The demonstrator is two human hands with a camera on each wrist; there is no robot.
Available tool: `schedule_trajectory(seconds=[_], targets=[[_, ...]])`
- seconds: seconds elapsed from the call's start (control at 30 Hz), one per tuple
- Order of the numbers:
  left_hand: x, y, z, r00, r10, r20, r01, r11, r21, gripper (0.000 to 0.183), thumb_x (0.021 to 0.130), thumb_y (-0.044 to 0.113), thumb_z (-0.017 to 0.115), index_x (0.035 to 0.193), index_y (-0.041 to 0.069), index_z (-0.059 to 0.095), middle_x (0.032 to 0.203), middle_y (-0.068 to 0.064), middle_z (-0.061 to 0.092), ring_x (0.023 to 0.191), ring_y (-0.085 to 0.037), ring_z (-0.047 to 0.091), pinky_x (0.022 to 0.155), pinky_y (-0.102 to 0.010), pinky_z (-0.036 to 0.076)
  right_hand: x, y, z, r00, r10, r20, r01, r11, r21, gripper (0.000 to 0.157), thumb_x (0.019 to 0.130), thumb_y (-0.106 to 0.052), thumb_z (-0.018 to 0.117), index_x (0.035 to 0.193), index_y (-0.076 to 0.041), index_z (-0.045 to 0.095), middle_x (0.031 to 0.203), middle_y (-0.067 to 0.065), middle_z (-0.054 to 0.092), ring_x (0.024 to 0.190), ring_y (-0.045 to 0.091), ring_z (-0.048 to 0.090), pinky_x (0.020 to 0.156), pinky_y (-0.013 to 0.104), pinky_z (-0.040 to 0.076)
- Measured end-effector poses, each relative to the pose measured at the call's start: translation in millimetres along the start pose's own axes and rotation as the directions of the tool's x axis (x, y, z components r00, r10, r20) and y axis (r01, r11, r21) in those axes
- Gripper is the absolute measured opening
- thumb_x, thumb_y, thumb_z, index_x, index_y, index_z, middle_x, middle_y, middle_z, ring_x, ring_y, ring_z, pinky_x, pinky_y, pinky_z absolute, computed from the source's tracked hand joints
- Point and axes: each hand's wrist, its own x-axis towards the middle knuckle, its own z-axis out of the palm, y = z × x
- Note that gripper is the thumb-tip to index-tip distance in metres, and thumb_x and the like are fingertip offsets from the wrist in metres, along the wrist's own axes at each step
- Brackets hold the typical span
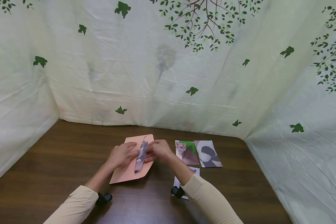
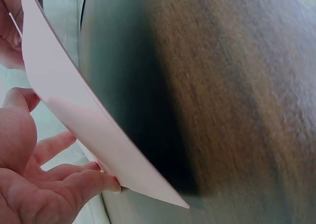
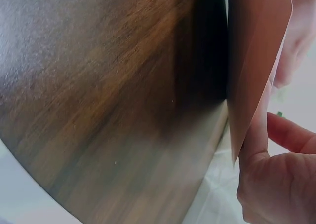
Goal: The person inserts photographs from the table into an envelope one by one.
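A peach-pink paper envelope [image 1: 123, 174] is tilted up off the table between both hands. From its opening shows a narrow strip of a photo print [image 1: 140, 158] in purple-grey tones. My left hand [image 1: 122, 155] grips the envelope on the left side, thumb at the photo's edge; the left wrist view shows its fingers bent against the envelope's border. On the other side my right hand [image 1: 160, 150] pinches the envelope at its opening, beside the photo. In the right wrist view one finger lies along the inner side of the envelope [image 3: 256, 61], its tip hidden.
Right of the envelope lie a cat photo [image 1: 187, 154] and a grey-and-white print [image 1: 210, 154]. A third print [image 1: 196, 170] is partly covered by the right forearm. Brown wood-grain table [image 1: 44, 168] lies under everything; a white leaf-patterned cloth [image 1: 106, 71] surrounds its back and sides.
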Motion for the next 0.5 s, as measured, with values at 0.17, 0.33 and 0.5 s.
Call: schedule_trajectory(seconds=[0.17, 0.33, 0.5], targets=[[0.0, 0.3, 0.4, 1.000, 0.001, 0.005, -0.001, 1.000, 0.003, 0.050, 0.100, 0.033, 0.056, 0.140, 0.003, 0.059, 0.138, -0.024, 0.061, 0.127, -0.052, 0.054, 0.101, -0.061, 0.044, 1.2, 3.6, 5.2, 1.000, 0.001, 0.010, -0.001, 1.000, 0.006, 0.022, 0.091, 0.003, 0.064, 0.111, 0.010, 0.066, 0.084, 0.020, 0.074, 0.062, 0.024, 0.074, 0.062, 0.038, 0.061], [-0.3, 0.1, 0.8, 1.000, -0.007, 0.006, 0.007, 1.000, 0.007, 0.051, 0.100, 0.034, 0.056, 0.140, 0.004, 0.060, 0.138, -0.024, 0.062, 0.127, -0.053, 0.054, 0.100, -0.061, 0.044, 1.9, 6.4, 9.9, 1.000, -0.001, 0.013, 0.001, 1.000, 0.003, 0.022, 0.092, 0.003, 0.064, 0.113, 0.009, 0.066, 0.084, 0.019, 0.074, 0.062, 0.025, 0.074, 0.063, 0.038, 0.061], [-0.8, -0.5, 1.7, 1.000, -0.003, -0.004, 0.003, 1.000, 0.010, 0.050, 0.099, 0.033, 0.056, 0.140, 0.004, 0.060, 0.137, -0.024, 0.062, 0.126, -0.053, 0.054, 0.100, -0.061, 0.044, 1.9, 7.6, 13.6, 1.000, -0.008, 0.008, 0.008, 1.000, 0.015, 0.023, 0.091, 0.005, 0.062, 0.114, 0.010, 0.066, 0.087, 0.019, 0.074, 0.062, 0.025, 0.073, 0.065, 0.041, 0.062]])
